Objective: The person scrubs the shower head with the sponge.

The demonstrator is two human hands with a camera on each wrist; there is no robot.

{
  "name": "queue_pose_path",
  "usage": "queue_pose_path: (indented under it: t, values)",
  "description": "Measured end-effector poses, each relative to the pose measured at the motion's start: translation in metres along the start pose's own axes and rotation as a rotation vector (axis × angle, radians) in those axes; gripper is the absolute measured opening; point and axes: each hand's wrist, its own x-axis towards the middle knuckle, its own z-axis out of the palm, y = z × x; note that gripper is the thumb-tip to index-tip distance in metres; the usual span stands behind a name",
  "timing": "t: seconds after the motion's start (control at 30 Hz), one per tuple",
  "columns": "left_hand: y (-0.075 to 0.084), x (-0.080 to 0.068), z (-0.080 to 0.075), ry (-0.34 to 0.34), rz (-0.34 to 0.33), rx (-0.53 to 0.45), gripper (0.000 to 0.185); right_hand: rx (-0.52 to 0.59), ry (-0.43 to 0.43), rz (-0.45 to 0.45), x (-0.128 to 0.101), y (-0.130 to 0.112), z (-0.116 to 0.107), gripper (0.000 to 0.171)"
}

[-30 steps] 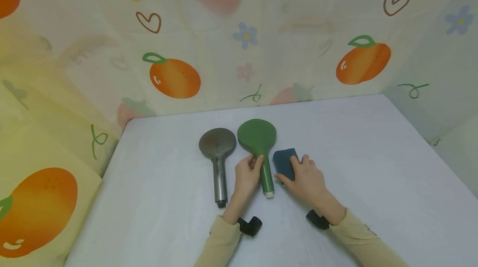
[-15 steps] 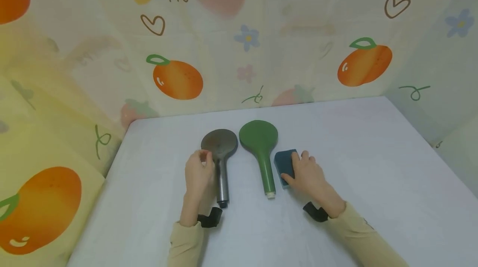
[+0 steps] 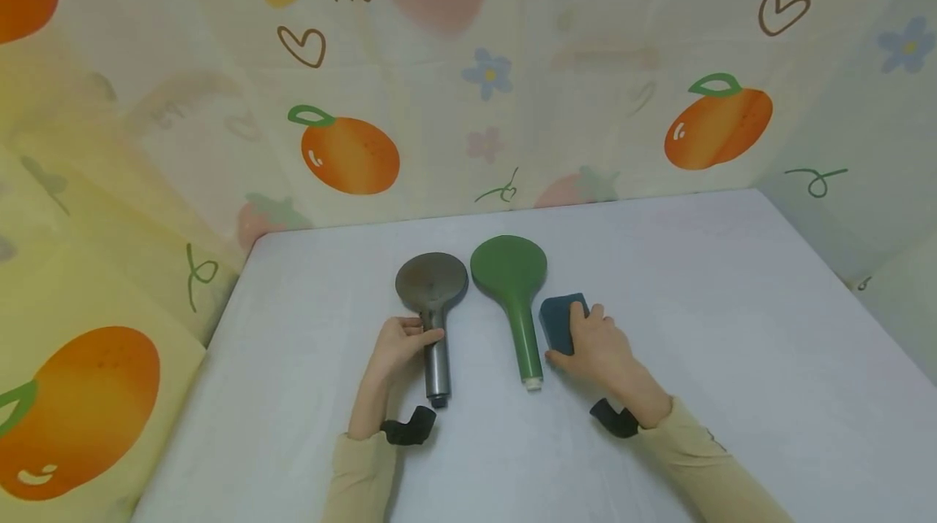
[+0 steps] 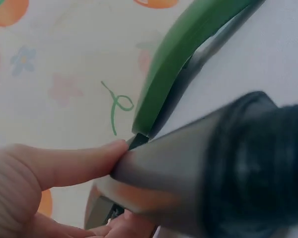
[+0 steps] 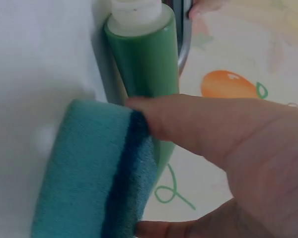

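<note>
White table point(image 3: 703, 328) stands against fruit-printed cloth walls point(image 3: 439, 100).

Two shower heads lie side by side on the surface point(image 3: 695, 303), handles toward the person. The left hand point(image 3: 398, 344) wraps the handle of the left shower head point(image 3: 433, 311), whose round face lies just beyond its fingers. The other shower head point(image 3: 512, 295) lies between the hands. The right hand point(image 3: 596, 344) rests on a sponge point(image 3: 560, 320), just right of that handle. A printed curtain point(image 3: 468, 76) hangs behind everything.
</note>
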Motion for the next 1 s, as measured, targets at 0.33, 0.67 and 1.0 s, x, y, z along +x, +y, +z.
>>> queue_pose_path:
  t: [0.33, 0.67, 1.0]
  values:
    - [0.005, -0.007, -0.004, -0.081, 0.071, -0.139, 0.019, 0.029, 0.016, 0.020, 0.000, 0.001, -0.001, 0.056]
    - [-0.002, 0.002, 0.006, -0.182, 0.368, -0.419, 0.040, 0.184, 0.379, -0.227, 0.007, -0.005, -0.020, 0.061]
    - [0.023, -0.013, 0.032, -0.319, 0.596, -0.328, 0.049, 0.140, 0.568, -0.922, 0.032, -0.044, -0.025, 0.043]
